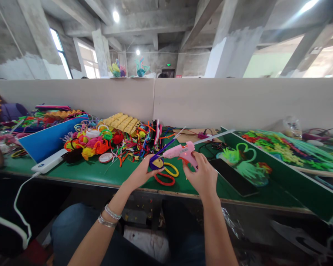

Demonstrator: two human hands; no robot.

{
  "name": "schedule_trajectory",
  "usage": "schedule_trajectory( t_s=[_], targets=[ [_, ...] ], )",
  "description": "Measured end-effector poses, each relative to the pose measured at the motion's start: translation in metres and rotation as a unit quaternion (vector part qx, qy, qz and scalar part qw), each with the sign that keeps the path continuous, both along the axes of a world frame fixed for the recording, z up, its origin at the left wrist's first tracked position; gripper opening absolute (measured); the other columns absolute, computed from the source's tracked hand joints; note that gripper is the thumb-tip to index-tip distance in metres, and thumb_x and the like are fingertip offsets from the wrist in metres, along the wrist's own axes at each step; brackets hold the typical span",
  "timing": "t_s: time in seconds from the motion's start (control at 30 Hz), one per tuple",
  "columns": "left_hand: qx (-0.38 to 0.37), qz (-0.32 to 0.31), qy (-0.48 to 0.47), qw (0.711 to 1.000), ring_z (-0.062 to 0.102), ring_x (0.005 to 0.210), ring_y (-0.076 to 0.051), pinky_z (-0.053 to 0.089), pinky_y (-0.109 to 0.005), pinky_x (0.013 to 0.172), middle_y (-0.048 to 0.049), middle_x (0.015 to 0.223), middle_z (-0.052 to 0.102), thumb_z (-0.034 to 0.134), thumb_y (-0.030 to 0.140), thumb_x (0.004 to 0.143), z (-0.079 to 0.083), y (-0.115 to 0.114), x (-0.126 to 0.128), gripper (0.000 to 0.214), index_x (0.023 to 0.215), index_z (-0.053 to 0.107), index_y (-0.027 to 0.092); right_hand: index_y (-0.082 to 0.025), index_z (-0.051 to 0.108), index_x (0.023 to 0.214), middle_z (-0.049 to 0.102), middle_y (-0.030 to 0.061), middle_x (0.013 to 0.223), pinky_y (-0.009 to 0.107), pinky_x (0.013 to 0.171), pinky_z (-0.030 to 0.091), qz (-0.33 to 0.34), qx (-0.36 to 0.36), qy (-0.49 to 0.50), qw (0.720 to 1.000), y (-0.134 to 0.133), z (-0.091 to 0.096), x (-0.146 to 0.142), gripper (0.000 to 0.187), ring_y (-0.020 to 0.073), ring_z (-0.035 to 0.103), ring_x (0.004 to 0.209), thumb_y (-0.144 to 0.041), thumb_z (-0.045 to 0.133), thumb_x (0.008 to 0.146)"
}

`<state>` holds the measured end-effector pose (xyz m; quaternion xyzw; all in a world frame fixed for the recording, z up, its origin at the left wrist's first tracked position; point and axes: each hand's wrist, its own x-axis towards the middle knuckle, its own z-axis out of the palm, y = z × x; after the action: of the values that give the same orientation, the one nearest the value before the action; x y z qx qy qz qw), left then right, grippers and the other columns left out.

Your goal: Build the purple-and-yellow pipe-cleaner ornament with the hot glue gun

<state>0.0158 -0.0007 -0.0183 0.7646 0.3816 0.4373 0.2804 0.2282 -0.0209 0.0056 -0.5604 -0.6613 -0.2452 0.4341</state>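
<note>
purple piece (157,163): in left hand (144,170) | glue gun (175,151): in right hand (204,174)

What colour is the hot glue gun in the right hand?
The hot glue gun is mainly pink, seen best in the head view.

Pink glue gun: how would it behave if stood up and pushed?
Likely to tip: the pink glue gun has a slim pistol shape. The long stick jutting from its back may catch and swing it. It looks smooth and moulded, so probably stiff.
</note>
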Motion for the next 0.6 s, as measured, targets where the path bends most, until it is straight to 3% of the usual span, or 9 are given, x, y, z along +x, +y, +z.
schedule_trajectory(
  t_s=[0.6],
  targets=[
    [0.021, 0.004, 0.007, 1.0, 0.051, 0.111, -0.022, 0.041, -0.039, 0.097, -0.0094, 0.114, 0.054, 0.06, 0.039, 0.077, -0.0004, 0.0001, -0.0012, 0.048, 0.116, 0.042, 0.019, -0.02, 0.054, 0.098, 0.063, 0.0041, 0.086, 0.024, 0.054, 0.038, 0.024, -0.007, 0.003, 1.0, -0.0016, 0.0002, -0.006, 0.027, 0.017, 0.058, 0.069, -0.03, 0.052, 0.074]
  ],
)
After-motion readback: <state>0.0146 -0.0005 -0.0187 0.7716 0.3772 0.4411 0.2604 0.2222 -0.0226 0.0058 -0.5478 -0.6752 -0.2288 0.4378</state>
